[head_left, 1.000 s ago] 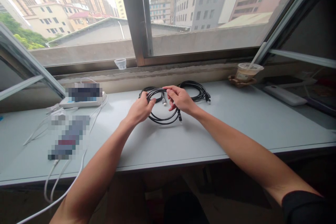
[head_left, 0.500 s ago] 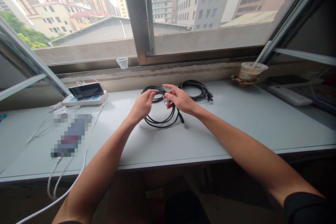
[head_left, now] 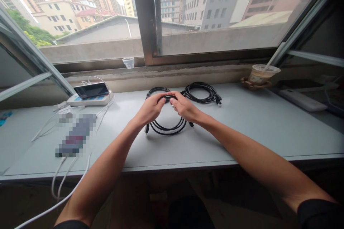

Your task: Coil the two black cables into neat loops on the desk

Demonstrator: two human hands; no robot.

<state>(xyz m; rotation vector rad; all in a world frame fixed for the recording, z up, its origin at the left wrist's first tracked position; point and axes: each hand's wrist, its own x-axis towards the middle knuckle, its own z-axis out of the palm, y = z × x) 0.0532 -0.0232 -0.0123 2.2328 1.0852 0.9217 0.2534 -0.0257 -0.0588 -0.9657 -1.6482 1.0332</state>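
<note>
A coiled black cable (head_left: pixel 168 127) lies on the grey table (head_left: pixel 242 128) in front of me. My left hand (head_left: pixel 149 110) and my right hand (head_left: pixel 184 108) both pinch the top of this coil, fingertips almost meeting at its far side. One plug end hangs at the lower left of the coil, another at the right. A second coiled black cable (head_left: pixel 200 93) lies just behind and to the right, untouched. A third loop (head_left: pixel 156 91) shows behind my left hand.
A white power strip (head_left: pixel 88 99) with a phone on it sits at the back left, white cords (head_left: pixel 61 182) trailing off the table's front edge. A blurred device (head_left: pixel 75 136) lies left. A small plastic cup (head_left: pixel 129 62) stands on the sill; a lidded drink (head_left: pixel 259 74) at right.
Both hands have drawn together on the top of the coil. The right hand's fingers, earlier spread, are now closed on the cable. The coil has been tidied into a rounder loop.
</note>
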